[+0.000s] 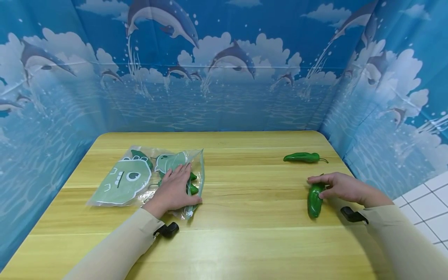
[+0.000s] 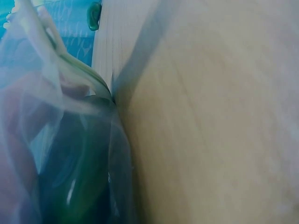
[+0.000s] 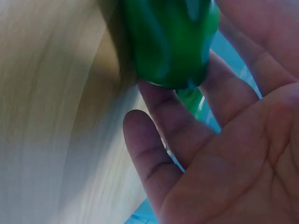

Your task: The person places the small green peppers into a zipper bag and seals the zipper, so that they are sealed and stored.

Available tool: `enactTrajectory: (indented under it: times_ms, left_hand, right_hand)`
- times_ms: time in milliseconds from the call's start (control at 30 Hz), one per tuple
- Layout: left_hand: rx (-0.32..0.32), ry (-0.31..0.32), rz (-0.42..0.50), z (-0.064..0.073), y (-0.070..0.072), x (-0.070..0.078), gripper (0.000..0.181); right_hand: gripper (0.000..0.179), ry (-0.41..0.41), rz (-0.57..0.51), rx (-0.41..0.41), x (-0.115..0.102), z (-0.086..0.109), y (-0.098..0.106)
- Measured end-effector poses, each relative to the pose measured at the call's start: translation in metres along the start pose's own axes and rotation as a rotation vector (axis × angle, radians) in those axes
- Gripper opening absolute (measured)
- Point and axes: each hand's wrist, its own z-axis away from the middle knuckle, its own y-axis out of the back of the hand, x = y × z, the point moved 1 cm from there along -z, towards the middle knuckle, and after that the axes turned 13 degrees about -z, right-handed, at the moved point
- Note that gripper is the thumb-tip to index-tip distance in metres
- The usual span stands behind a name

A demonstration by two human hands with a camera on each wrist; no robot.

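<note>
A clear plastic zip bag printed with a green cartoon monster lies on the left of the table, with several green peppers inside. Spread over the bag near its open right end, my left hand rests with fingers extended. In the left wrist view, a pepper shows through the film. At the right, my right hand holds a glossy green pepper by its upper end, thumb on one side and fingers on the other; its lower end points toward me. The right wrist view shows this pepper against the fingers.
Another green pepper with a curved stem lies farther back on the right of the wooden table. A blue dolphin-print curtain stands behind and along both sides. White floor tiles show at right.
</note>
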Motion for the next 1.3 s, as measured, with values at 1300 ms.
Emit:
enactTrajectory:
  times_ms: [1300]
  left_hand:
    - [-0.004, 0.007, -0.001, 0.001, 0.000, 0.001, 0.126]
  right_hand:
    - [0.050, -0.146, 0.223, -0.016, -0.022, -0.001, -0.002]
